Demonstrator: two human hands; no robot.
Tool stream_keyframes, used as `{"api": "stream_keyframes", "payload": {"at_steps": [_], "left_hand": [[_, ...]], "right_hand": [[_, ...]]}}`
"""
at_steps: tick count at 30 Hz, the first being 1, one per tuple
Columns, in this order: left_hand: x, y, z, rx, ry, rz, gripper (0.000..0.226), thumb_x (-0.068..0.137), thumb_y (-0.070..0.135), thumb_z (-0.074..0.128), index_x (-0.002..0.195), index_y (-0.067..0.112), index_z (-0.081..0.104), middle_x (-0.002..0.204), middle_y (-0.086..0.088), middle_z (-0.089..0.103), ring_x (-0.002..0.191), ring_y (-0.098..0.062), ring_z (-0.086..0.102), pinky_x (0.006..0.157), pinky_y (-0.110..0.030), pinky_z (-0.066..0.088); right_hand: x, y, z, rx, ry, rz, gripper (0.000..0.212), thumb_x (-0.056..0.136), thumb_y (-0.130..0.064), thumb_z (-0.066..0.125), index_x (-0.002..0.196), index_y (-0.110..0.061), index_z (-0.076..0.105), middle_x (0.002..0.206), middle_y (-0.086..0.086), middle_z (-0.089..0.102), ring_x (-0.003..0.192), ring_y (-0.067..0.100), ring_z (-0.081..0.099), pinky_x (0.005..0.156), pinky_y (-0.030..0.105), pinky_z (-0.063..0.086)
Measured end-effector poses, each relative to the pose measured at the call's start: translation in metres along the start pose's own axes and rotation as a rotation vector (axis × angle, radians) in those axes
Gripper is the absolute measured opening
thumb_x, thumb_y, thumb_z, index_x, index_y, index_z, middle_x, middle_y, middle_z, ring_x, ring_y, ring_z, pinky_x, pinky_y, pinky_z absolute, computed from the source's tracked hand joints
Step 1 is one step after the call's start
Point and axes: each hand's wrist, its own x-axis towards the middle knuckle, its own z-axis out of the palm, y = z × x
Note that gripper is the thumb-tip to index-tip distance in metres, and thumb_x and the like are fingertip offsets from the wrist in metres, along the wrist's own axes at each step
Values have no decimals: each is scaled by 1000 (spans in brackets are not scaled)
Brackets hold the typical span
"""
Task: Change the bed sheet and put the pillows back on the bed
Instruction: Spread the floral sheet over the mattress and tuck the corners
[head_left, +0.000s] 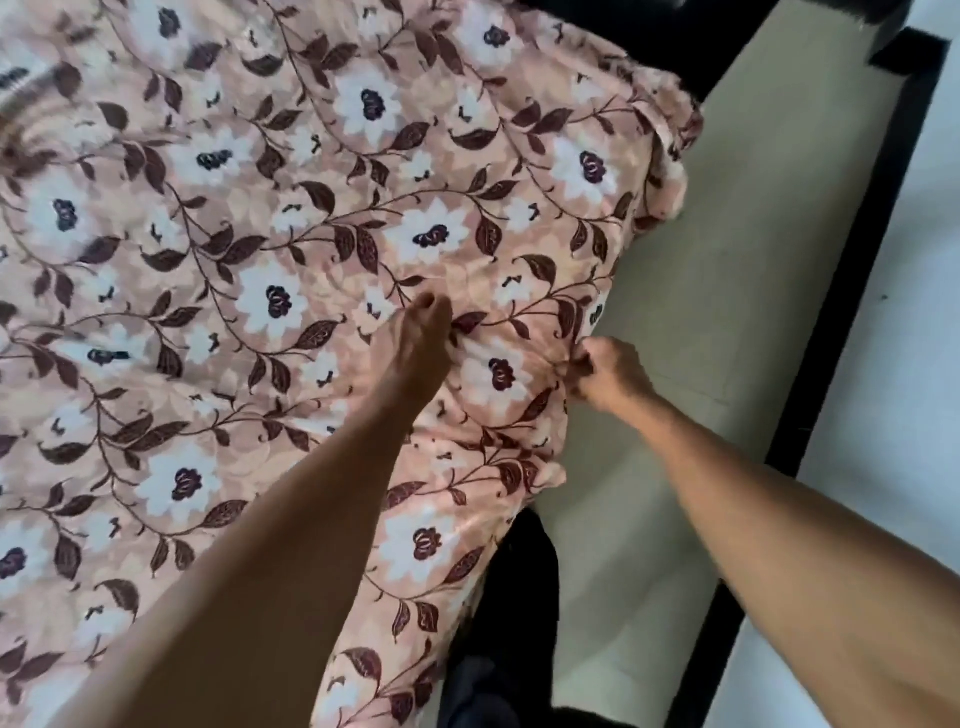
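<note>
Bed sheet (260, 234): peach-pink, white flowers, maroon leaves and vines, wrinkled. Covers most of mattress (753, 260), stops short of its right edge. Left hand (418, 338) pinches fold near sheet edge. Right hand (605, 371) grasps bunched edge.

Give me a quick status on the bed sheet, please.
Left hand gripping floral sheet. Right hand pinching its bunched edge. Bare mattress exposed alongside. No obstruction seen.

A flat cream-beige panel (753, 270) is seen along the right, faintly scuffed; it is bounded on its outer side by a straight black border (852, 291); beyond that, a pale whitish floor (904, 415) is lit softly and evenly; a black, blurred mass (675, 36) is glimpsed at the top.
</note>
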Motion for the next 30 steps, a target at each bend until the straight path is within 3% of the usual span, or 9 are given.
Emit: {"api": "stream_keyframes", "payload": {"at_steps": [3,5,8,11,14,18,22,26,30], "left_hand": [[41,19,-15,15,-45,-14,30,71,-19,50,88,3,59,82,-13,60,63,-21,48,44,-35,41],[60,25,-11,60,-103,22,37,80,-17,46,110,-3,62,104,-21,64,84,-34,61,66,-49,56],[73,19,-5,-23,-128,79,21,82,-9,55,97,4,62,87,-16,63,71,-36,64,55,-41,52],[90,4,-8,-148,-50,16,19,95,16,46,100,5,60,79,-5,58,59,-19,50,48,-28,37],[124,-9,0,-184,-34,-35,31,91,1,53,122,4,57,73,-8,60,53,-20,50,43,-26,35],[162,-5,14,-187,-77,45,42,75,-22,51,95,14,46,71,-15,56,52,-24,48,44,-25,29],[220,23,9,-151,-20,26,36,63,-29,57,88,-3,59,70,-16,62,51,-21,45,50,-16,10],[262,36,14,-159,-70,98,23,67,-23,55,76,-2,58,60,-19,57,47,-24,50,47,-22,23],[286,43,20,-171,-64,45,34,83,-7,65,117,-3,63,65,-12,61,53,-20,46,50,-24,23]], "right_hand": [[31,-1,-37,-19,114,13,18,81,-26,81,95,-17,74,96,11,77,89,31,73,73,35,54],[54,-8,-57,-22,154,81,18,82,-28,77,96,-18,73,100,11,76,94,34,71,76,36,53],[83,-23,-69,-46,-2,145,16,80,-30,71,86,-15,71,87,11,73,87,33,70,71,30,49],[109,-30,-83,140,141,203,40,73,-50,61,80,-12,72,71,5,72,75,31,70,68,35,56],[122,-32,-91,169,137,198,38,72,-52,66,81,-15,71,75,3,75,75,29,73,71,37,60],[131,-30,-109,46,42,141,12,82,-27,72,74,-21,64,67,-4,72,67,22,71,62,34,58],[166,-35,-144,132,270,141,8,84,-24,72,81,-19,68,69,-9,68,64,17,64,59,27,45],[204,-40,-156,189,197,190,25,79,-41,69,80,-16,69,75,-1,73,72,22,67,65,30,53],[221,-22,-175,496,238,317,40,75,-51,68,98,-19,73,78,4,76,67,21,72,55,37,60]]}}
